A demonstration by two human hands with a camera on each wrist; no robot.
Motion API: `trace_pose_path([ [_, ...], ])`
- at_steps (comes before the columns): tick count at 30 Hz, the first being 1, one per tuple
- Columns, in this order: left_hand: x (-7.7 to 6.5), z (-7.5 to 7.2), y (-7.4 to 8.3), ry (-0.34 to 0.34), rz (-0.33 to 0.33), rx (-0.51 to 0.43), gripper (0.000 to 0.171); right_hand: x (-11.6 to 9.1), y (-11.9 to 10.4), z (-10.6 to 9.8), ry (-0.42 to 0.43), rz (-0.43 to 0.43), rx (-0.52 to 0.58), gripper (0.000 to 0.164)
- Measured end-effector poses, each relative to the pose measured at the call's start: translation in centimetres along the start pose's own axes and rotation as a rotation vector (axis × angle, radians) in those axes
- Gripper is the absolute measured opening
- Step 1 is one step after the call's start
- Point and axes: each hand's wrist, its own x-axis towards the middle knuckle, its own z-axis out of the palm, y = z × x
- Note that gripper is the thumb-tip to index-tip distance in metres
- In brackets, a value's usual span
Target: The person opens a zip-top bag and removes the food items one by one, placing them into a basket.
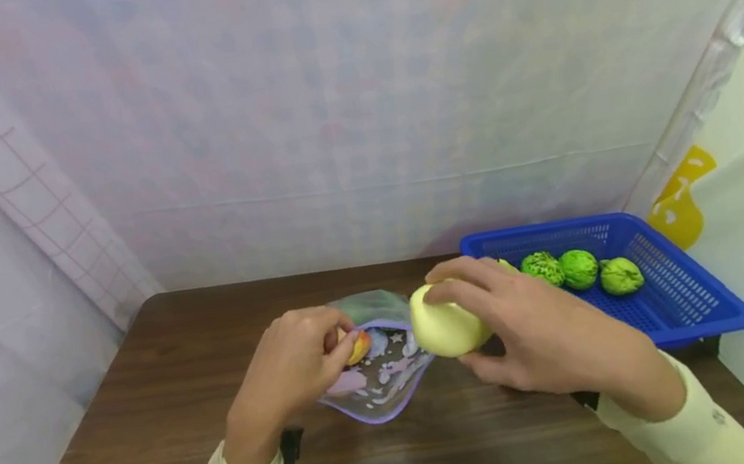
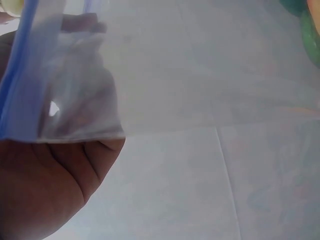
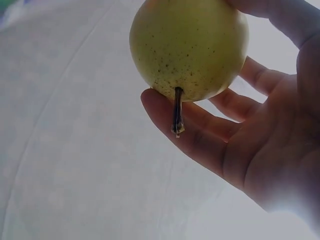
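My left hand pinches the left side of a clear resealable bag, which has a purple rim and printed pale shapes. The bag's mouth gapes toward me. A yellow-orange fruit shows beside my left fingertips; its exact kind is unclear. The left wrist view has the clear plastic stretched in front of the hand, with a green thing at the upper right. Just right of the bag's mouth, my right hand holds a pale yellow-green pear. Its dark stem points down in the right wrist view.
A blue plastic basket stands at the right of the brown wooden table. In it lie several green wrinkled fruits, partly hidden by my right hand. A pale patterned curtain hangs behind the table.
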Motion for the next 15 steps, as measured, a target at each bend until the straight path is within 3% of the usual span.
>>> trace_pose_path([
  [8,0.1,0.2,0.1,0.002,0.004,-0.001,0.005,-0.4,3.4,-1.5,-0.019,0.092,-0.081,0.064],
  [15,0.1,0.3,0.1,0.005,0.006,-0.009,0.006,-0.7,6.3,-1.3,-0.054,0.166,-0.122,0.067],
])
